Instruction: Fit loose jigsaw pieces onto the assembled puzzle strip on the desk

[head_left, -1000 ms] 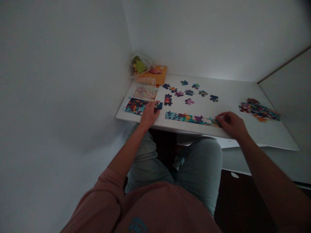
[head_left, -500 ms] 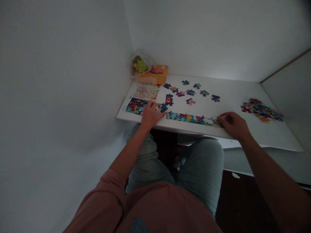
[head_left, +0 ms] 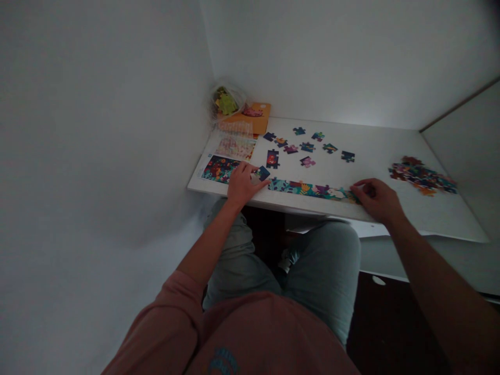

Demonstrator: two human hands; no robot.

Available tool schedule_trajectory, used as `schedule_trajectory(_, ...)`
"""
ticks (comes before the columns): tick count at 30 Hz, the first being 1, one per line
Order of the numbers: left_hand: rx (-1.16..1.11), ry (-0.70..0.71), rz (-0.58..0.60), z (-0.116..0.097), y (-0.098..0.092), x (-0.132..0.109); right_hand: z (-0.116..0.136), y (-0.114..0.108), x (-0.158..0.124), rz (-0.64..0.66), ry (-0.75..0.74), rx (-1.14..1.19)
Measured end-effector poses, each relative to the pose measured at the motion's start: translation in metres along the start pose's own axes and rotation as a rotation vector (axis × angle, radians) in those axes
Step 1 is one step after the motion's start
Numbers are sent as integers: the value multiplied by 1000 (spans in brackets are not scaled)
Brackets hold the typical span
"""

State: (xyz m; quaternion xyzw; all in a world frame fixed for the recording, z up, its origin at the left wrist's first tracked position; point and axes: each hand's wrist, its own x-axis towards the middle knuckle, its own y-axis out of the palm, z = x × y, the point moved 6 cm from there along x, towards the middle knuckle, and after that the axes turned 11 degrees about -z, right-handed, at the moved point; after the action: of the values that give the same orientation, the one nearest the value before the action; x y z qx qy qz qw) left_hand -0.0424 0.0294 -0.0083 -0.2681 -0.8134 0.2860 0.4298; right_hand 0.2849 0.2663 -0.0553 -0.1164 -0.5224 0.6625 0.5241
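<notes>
My left hand pinches a dark blue puzzle piece on the white table, right at the left end of a joined strip of puzzle pieces that runs along the front edge. My right hand rests with curled fingers on the right end of that strip. Several loose pieces lie scattered behind the strip, among them a dark piece with red.
A picture sheet lies at the left edge under my left hand. Behind it lie a pale sheet, an orange box and a clear bag. A heap of pieces sits at the right. Walls close in on the left and back.
My left hand has slid the dark blue piece rightward, up to the left end of the strip. My right hand has stayed on the strip's right end.
</notes>
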Motion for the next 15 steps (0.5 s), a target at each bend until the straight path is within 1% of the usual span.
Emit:
schedule_trajectory(9,-28,44,-27,0,2,-2,1,0,-1,0,-53,-21)
schedule_trajectory(15,-17,82,-21,-3,1,-3,1,0,0,9,-42,-47)
